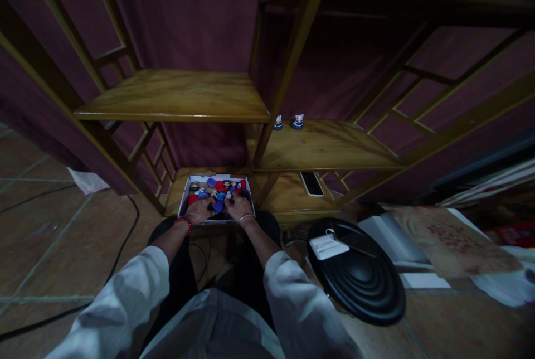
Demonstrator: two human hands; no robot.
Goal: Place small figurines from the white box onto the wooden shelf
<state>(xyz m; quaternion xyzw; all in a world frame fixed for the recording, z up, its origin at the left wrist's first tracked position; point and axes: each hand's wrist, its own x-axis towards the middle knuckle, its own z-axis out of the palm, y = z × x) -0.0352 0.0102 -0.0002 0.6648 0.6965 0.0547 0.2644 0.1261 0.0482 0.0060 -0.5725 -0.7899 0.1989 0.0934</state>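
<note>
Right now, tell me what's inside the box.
Small figures and blue round pieces lie jumbled in the box. The left hand and right hand hide part of it; what lies beneath them or the figures can't be seen.

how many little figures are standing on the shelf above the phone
2 in view on that shelf: the right figure stands clear of the wooden post, and the left figure is partly behind it. More may be hidden there.
</note>
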